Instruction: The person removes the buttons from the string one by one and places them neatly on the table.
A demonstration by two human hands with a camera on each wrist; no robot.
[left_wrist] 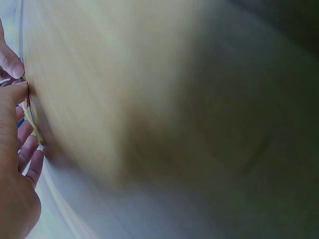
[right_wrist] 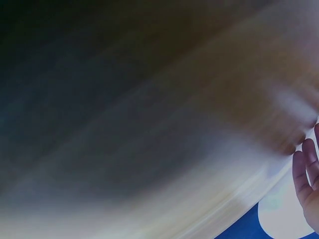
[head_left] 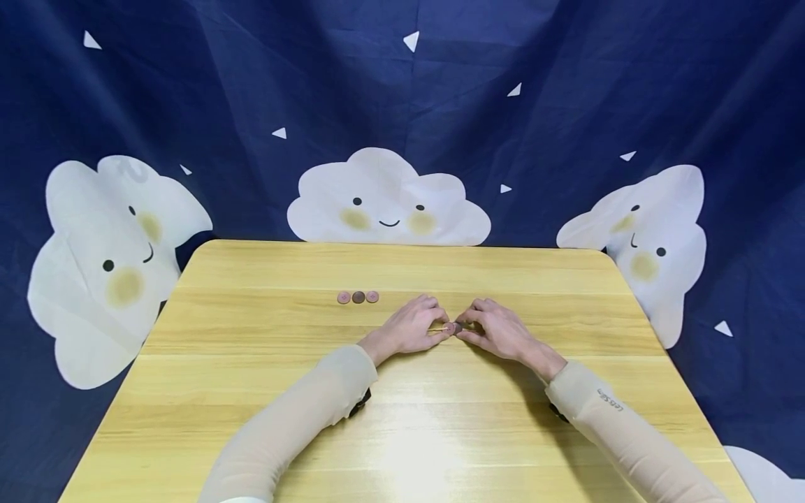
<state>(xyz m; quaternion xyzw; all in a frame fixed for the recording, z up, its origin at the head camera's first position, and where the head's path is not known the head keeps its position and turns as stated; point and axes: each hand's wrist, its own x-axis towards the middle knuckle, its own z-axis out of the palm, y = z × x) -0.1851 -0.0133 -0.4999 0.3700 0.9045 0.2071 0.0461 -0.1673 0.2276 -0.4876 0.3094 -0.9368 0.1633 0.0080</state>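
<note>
My left hand (head_left: 411, 327) pinches a pink button (head_left: 449, 328) between thumb and fingertips, over the middle of the table. A thin yellowish cord (head_left: 436, 330) runs from that button back under the left palm; the left wrist view shows the cord (left_wrist: 32, 124) beside the curled fingers. Facing it, my right hand (head_left: 499, 330) grips a dark brown button (head_left: 458, 327) by its edge, and the two buttons overlap in the head view. Only a few fingers of the right hand (right_wrist: 307, 174) show at the edge of the right wrist view.
Left of the hands, farther back, three buttons lie in a row on the wooden table (head_left: 251, 391): a pink one (head_left: 343, 297), a dark brown one (head_left: 358, 297) and another pink one (head_left: 372, 296). A blue curtain (head_left: 377, 84) with white clouds hangs behind the table's far edge.
</note>
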